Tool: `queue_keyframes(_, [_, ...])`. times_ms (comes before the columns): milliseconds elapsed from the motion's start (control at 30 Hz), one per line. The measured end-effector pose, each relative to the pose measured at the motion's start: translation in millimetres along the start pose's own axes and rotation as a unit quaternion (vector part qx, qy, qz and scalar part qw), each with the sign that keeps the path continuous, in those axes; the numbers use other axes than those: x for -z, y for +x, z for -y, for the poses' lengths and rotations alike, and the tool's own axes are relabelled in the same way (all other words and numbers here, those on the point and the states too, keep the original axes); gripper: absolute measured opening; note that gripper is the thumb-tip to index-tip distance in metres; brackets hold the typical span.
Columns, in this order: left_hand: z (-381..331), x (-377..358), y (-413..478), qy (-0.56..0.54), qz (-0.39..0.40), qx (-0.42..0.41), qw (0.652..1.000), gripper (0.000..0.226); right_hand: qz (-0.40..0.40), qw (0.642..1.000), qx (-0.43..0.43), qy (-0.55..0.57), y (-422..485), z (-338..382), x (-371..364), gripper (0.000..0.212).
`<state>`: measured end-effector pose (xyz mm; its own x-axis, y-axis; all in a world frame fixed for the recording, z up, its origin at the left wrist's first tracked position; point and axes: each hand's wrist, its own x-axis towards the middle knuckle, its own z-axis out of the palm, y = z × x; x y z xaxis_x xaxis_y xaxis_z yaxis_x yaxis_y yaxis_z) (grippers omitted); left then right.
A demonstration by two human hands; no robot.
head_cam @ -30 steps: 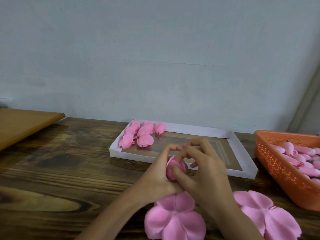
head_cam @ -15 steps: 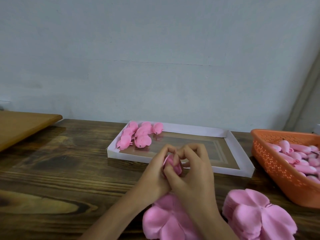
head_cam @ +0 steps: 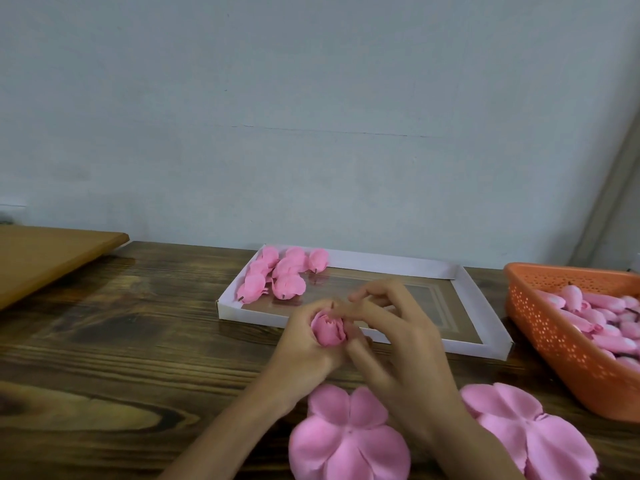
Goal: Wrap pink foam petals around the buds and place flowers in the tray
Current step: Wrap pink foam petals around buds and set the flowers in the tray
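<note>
The left hand (head_cam: 304, 351) curls round the flower (head_cam: 329, 330), and the right hand (head_cam: 398, 344) pinches its right side.

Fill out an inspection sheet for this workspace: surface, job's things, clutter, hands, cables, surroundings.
Surface: dark wooden table.
Job's things: white tray with finished flowers in its far left corner; flat petal pieces at the near edge; orange basket holding buds on the right.
Clutter: light wooden board, far left.
Hands: left hand grips a half-wrapped flower; right hand pinches its petals.
Cables: nothing seen.
Surroundings: plain pale wall.
</note>
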<state>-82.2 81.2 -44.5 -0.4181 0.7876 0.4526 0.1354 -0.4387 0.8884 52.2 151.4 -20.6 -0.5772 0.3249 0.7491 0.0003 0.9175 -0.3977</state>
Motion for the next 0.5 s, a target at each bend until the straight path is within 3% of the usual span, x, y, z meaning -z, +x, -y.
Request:
queue_keyframes(167, [2,-1,0,-0.003,0.007,-0.002,1.000,0.019,0.014,0.999,0.008,-0.029,-1,-1,1,0.026])
queue_keyframes(267, [0,0,0,-0.028,-0.008,0.025,0.999,0.026,-0.014,0.997,-0.042,0.056,0,1,-2,0.018])
queue_keyframes(367, [-2,1,4,-0.151,-0.067,0.082,0.983,0.036,-0.037,0.967,-0.163,0.192,0,3,-5,0.009])
queue_keyframes(500, [-8,9,7,-0.299,-0.094,0.129,0.941,0.030,0.045,0.941,-0.224,0.247,-4,9,-16,0.028])
